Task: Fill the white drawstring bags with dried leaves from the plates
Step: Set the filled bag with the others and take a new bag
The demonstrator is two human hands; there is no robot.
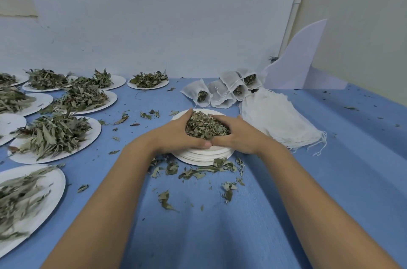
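We are cupping a heap of crumbled grey-green dried leaves (206, 125) between both hands, on top of a stack of round white paper plates (202, 158) at the middle of the blue cloth-covered table (330, 180). Our left hand (180, 136) is curling round the heap's left flank and our right hand (239, 136) round its right flank, thumbs meeting at the near edge. Both are grasping leaves; neither is holding a bag.

The pile of flat, empty white drawstring cloth bags (279, 119) is lying just beside the stack on its right, close behind the right hand, while the left hand is sitting on the far side of the heap from it. The pile's long axis is running from far left to near right, with loose strings trailing at the near right corner. We are judging the mouths to be at that end, though we cannot tell for certain.

So the right hand looks the nearer one to fetch a bag, leaving the left to guard the heap. The cluster of filled white drawstring bags (222, 92) is leaning beyond the stack.
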